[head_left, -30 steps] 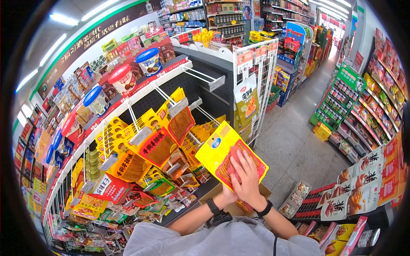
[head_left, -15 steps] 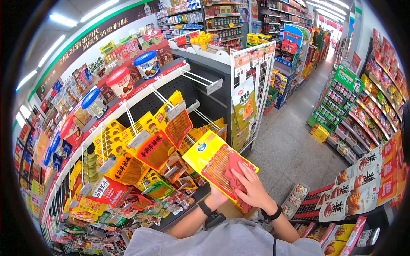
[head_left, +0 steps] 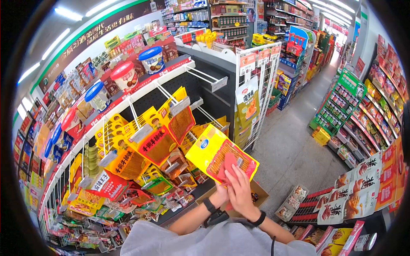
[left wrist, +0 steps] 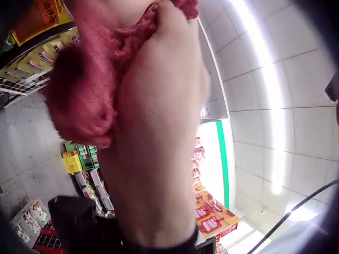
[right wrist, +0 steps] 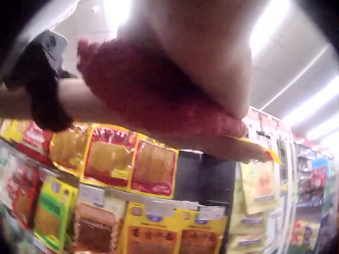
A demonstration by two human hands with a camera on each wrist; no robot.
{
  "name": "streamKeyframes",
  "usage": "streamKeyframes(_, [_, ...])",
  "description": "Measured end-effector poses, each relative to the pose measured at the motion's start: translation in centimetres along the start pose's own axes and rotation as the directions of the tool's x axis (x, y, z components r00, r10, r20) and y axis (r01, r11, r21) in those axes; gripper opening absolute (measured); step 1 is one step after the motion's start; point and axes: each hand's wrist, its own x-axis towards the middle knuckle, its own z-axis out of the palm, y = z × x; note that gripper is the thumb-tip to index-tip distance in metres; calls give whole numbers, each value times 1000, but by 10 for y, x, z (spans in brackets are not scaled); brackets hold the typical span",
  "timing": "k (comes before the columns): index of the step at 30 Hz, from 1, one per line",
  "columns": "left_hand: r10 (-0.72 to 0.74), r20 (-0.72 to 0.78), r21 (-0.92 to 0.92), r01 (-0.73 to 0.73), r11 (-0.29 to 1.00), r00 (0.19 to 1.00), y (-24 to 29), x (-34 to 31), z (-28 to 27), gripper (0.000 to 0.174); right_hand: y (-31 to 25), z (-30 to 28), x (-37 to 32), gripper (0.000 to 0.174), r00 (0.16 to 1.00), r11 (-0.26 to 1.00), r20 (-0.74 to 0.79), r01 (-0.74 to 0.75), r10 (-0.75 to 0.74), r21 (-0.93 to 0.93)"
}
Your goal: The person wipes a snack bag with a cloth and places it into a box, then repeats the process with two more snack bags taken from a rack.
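Note:
A yellow snack packet (head_left: 206, 153) with a clear window is tilted in front of the body. My left hand (head_left: 219, 195) grips its lower edge, its fingers largely hidden beneath. Across the packet's front lies a red cloth (head_left: 228, 165), which my right hand (head_left: 240, 187) presses with fairly straight fingers. The left wrist view shows the cloth (left wrist: 87, 100) bunched beside a hand and forearm (left wrist: 159, 111). In the right wrist view the cloth (right wrist: 153, 100) hangs under my right hand (right wrist: 209, 47).
Yellow packets (head_left: 156, 145) hang on hooks at the left, below a shelf with lidded tubs (head_left: 151, 59). An open cardboard box (head_left: 259, 197) is below the hands. A white wire rack (head_left: 265, 91) stands beyond, and silver-red packets (head_left: 354, 205) are at the right.
The packet has turned flatter and moved slightly right since half a second ago. The cloth and my right hand have shifted left over the packet's lower part.

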Motion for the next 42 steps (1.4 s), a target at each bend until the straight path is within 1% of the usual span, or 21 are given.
streamKeyframes(2, [-75,-34,-105,71,992,997,3,3,11,77,17,-6,12,53,1000,1000,14,-21,21,18])
streamKeyframes(3, [-21,58,-84,26,996,998,1,4,12,77,29,-9,19,54,999,999,-35,-34,33,-23])
streamKeyframes(6, [-9,179,-104,28,994,984,7,3,20,77,56,-1,21,55,958,975,-196,-189,208,113])
streamKeyframes(7, [10,241,-92,12,996,970,9,5,17,78,51,3,14,56,967,987,-198,-159,163,36])
streamKeyframes(8, [-43,178,-19,48,999,983,10,3,14,78,37,5,6,53,972,988,-198,-141,127,-57])
streamKeyframes(10, [-142,32,120,137,983,989,10,-10,5,78,4,8,-8,52,997,1000,-79,-19,19,-4])
streamKeyframes(11, [-144,10,124,141,982,990,8,-13,5,78,-11,4,-10,51,1000,999,9,25,-25,29])
streamKeyframes(14, [-57,54,10,56,998,997,4,-9,18,76,3,-2,14,52,997,995,2,81,-81,51])
streamKeyframes(15, [-29,90,-28,32,999,995,3,-6,20,76,12,-6,25,52,998,998,-40,55,-54,12])
streamKeyframes(18, [17,218,-98,4,995,976,2,10,22,76,50,-7,47,51,966,989,-235,-83,110,123])
streamKeyframes(21, [-1,219,-153,36,988,976,2,11,19,79,61,4,41,51,938,973,-277,-168,208,161])
streamKeyframes(23, [-26,210,-211,72,975,977,4,10,16,78,55,5,35,52,943,978,-273,-156,189,137])
streamKeyframes(26, [-4,177,-169,34,985,984,3,3,11,78,39,9,11,50,964,988,-217,-145,152,50])
streamKeyframes(27, [55,162,-96,-40,995,985,1,5,7,78,33,12,3,49,976,993,-185,-116,119,30])
streamKeyframes(29, [30,115,-45,-25,999,993,0,5,-2,77,20,13,-6,47,993,997,-88,-79,81,23])
streamKeyframes(31, [6,153,-159,18,987,988,-2,9,-5,76,35,10,3,48,990,995,-110,-88,93,52])
streamKeyframes(33, [33,200,-131,-7,991,979,-4,11,-5,75,65,12,13,49,979,996,-184,-92,93,14])
streamKeyframes(36, [4,189,-75,10,997,982,0,10,-2,74,70,16,13,47,917,965,-300,-238,261,112])
streamKeyframes(38, [3,229,-38,6,999,973,0,14,-8,74,44,19,4,46,940,981,-293,-190,174,-27])
streamKeyframes(39, [-19,171,42,12,999,985,3,10,-3,73,24,16,-1,45,963,986,-213,-165,165,19])
streamKeyframes(42, [-14,132,36,10,999,991,-7,8,-31,70,6,19,-8,44,992,992,-83,-88,96,88])
